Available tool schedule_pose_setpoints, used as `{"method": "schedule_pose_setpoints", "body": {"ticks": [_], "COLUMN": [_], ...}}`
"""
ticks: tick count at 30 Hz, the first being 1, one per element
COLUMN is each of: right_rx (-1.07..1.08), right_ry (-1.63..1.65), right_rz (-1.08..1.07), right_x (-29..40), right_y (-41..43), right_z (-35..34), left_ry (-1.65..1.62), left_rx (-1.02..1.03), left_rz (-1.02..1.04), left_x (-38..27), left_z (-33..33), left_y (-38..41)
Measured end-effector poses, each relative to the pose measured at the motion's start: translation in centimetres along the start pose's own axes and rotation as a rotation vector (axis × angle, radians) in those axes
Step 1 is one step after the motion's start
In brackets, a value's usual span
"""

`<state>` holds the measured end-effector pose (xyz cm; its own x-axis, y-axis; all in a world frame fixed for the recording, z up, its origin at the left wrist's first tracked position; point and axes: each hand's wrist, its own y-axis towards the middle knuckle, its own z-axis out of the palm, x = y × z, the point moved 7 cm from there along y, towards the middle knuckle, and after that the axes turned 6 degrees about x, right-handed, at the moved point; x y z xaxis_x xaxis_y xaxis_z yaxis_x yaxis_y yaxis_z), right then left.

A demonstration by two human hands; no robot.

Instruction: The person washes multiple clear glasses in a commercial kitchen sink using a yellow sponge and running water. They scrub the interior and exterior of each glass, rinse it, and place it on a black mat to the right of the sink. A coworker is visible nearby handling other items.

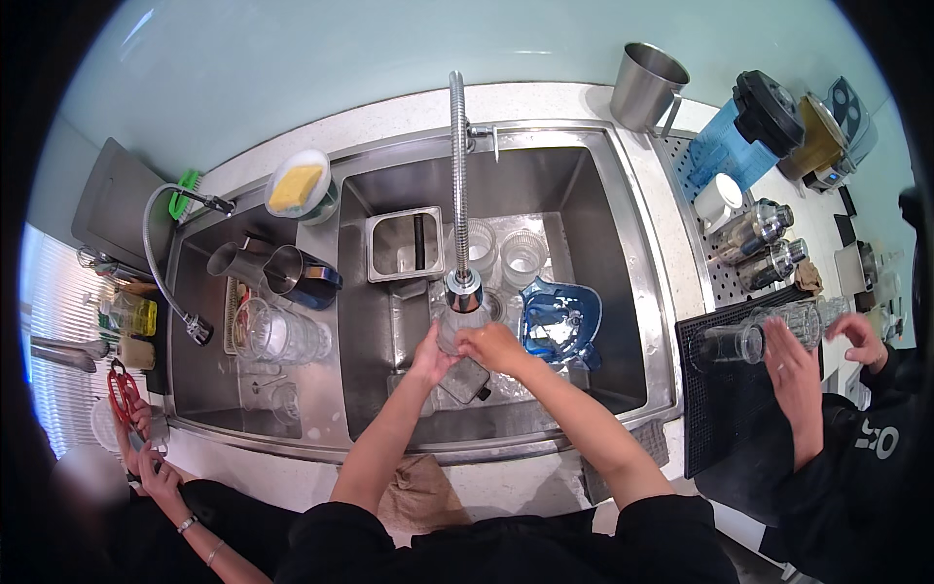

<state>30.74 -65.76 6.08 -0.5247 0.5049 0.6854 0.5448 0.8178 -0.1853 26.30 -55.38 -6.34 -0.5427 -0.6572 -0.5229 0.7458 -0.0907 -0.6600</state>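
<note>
Under the spray head (465,288) of the spring tap, my left hand (432,358) holds a clear glass (454,328) over the right sink basin. My right hand (495,349) curls its fingers around the same glass from the other side; they partly hide it. Right of my hands lies a blue translucent jug (560,321), with shiny water in it. Behind it two ribbed glasses (523,257) (479,244) stand on the basin floor. A rectangular metal container (465,379) lies just below my hands. At the back left is a steel knock box (403,244) with a dark bar.
The left basin holds metal pitchers (292,274) and stacked glasses (281,336). A yellow sponge (295,187) rests on a container at the divider. A co-worker's hands (135,445) hold red-handled scissors (124,394) at left. Another person's hand (794,387) is near glasses on a black mat (719,409).
</note>
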Motion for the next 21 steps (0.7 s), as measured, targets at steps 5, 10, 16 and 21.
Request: {"method": "schedule_pose_setpoints", "body": {"ticks": [5, 10, 16, 21], "right_rx": [-0.188, -0.399, -0.421, -0.483], "right_ry": [1.283, 1.402, 1.344, 2.131], "right_rz": [0.088, 0.086, 0.334, 0.660], "right_x": [-5.1, -6.8, -3.9, -3.6], "right_y": [0.2, 0.8, 1.3, 0.3], "right_z": [0.3, 1.8, 4.8, 8.7], "left_ry": [-0.035, -0.071, -0.018, 0.407], "left_rx": [0.317, 0.404, -0.098, -0.159], "left_rz": [-0.055, -0.012, 0.335, 0.729], "left_x": [-1.5, -2.9, -3.3, -5.0], "left_z": [4.7, 7.8, 2.9, 3.8], "left_y": [-3.4, -4.6, -2.7, -5.7]}}
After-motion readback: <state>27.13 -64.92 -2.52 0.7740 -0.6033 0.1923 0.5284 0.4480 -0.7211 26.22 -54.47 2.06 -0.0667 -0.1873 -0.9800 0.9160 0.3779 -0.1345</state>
